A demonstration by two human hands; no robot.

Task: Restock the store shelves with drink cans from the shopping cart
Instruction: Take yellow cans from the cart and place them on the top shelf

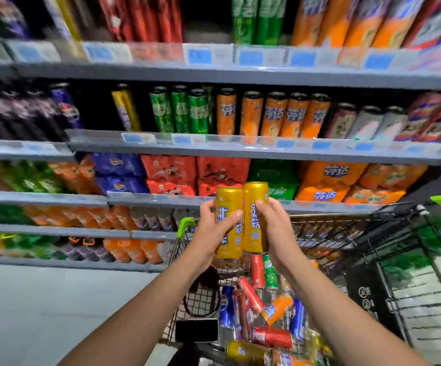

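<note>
Head view. Both hands were raised at frame centre, each gripping one tall yellow can upright, the two cans side by side and touching. Left hand curled round the left yellow can, thumb across its front. Right hand wrapped round the right yellow can, fingers over the blue lettering. Both cans were held above the shopping cart, in front of the shelf edge at 12 o'clock from the hands.

Cart basket at 6 o'clock from the hands held a loose heap of cans: red cans, a green can, an orange can, blue cans and another yellow can lying flat near the bottom edge. A dark phone lay at the cart's near left corner.

Shelves filled the upper frame, blurred. Middle shelf at 12 o'clock carried standing green cans and orange cans; a lone yellow can on the shelf stood at 11 o'clock. Shrink-wrapped packs sat on the shelf below.
</note>
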